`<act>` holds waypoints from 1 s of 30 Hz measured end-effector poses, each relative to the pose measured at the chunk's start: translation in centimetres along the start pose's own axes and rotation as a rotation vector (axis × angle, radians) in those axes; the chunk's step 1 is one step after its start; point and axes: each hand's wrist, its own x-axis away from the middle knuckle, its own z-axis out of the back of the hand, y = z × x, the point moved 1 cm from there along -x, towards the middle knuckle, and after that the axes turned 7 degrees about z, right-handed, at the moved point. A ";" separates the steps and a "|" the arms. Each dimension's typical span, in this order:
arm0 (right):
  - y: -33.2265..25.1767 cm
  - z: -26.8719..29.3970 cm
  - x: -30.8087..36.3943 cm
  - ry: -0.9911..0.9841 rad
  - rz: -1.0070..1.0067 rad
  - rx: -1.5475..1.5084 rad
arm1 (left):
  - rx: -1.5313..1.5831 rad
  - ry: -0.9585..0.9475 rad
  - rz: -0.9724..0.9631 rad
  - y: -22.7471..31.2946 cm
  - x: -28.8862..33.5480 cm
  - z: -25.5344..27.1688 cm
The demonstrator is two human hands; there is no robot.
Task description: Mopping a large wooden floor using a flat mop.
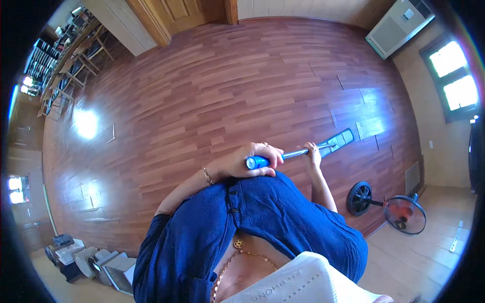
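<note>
A flat mop (337,143) with a blue-rimmed, grey-green head rests on the wooden floor ahead and to my right. Its metal pole slants back toward my body and ends in a blue grip (257,162). My left hand (262,155) is wrapped round that blue grip, in front of my waist. Farther down the pole, close to the mop head, my right hand (312,153) is closed around the metal. A bracelet circles my left wrist.
A standing fan (404,214) with a round black base is at my right. A floor-standing air conditioner (399,28) is at far right, a wooden door (189,14) at the far wall. Tables and chairs (76,68) line the far left; several boxes and appliances (93,262) stand lower left.
</note>
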 end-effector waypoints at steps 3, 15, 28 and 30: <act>-2.5 0.5 1.7 0.004 0.050 0.076 | -0.118 0.037 -0.044 1.9 3.9 -3.2; -25.3 14.9 18.8 -0.380 0.321 0.030 | -0.441 0.549 -0.014 28.0 25.8 -31.0; -19.2 38.4 24.0 -0.663 1.048 -0.504 | -0.955 1.065 0.103 44.5 1.8 -63.5; -16.5 40.6 22.4 -0.771 1.124 -0.524 | -0.991 1.113 0.092 45.3 -4.4 -65.4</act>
